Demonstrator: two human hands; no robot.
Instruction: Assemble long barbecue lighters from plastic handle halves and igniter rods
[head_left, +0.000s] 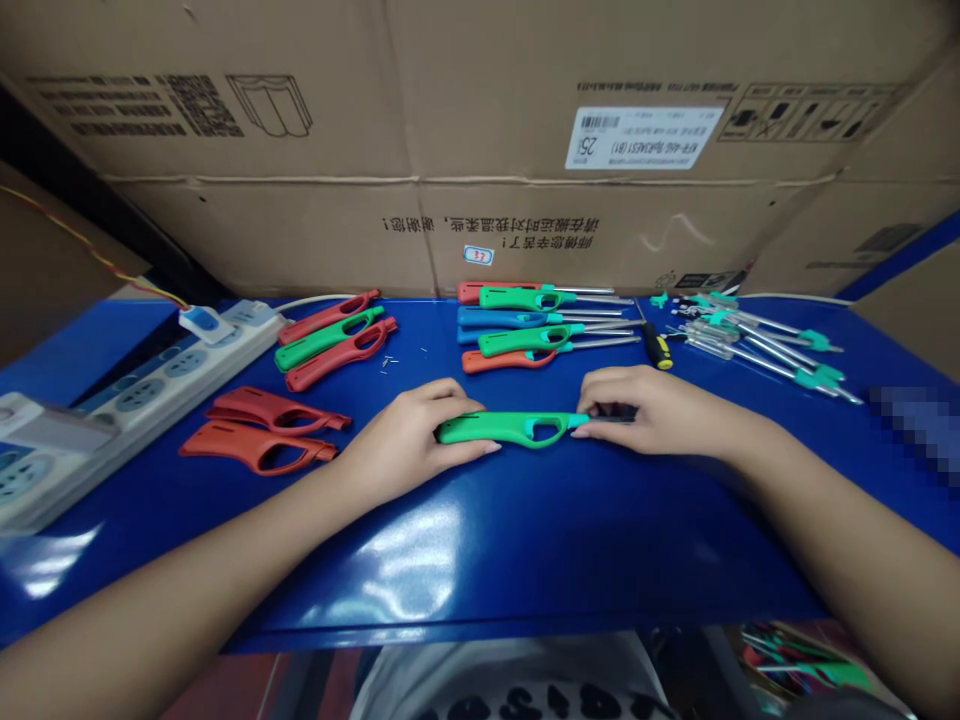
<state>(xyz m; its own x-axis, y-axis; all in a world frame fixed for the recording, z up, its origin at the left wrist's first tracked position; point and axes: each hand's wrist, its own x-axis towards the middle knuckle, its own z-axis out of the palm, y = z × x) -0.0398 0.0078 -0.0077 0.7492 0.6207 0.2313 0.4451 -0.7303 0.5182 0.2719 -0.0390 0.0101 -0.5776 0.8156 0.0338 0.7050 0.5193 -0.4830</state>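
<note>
Between my hands lies a green long-neck lighter (499,428), level and close above or on the blue tabletop. The fingers of my left hand (424,435) wrap its handle end at the left. At the other end, my right hand (637,410) pinches the metal tube near the teal collar; most of the tube is hidden by the fingers. Behind them sits a row of red, green, blue and orange lighters (514,318) with tubes fitted, pointing right. Left of my left hand are loose red and orange handle shells (259,445), with more red and green shells (334,340) farther back.
Several small screws (388,364) lie behind my left hand. A black-and-yellow screwdriver (658,347) rests beyond my right hand, beside a pile of metal tubes with teal parts (757,345). A white power strip (165,385) runs along the left. A cardboard sheet (337,230) stands at the back.
</note>
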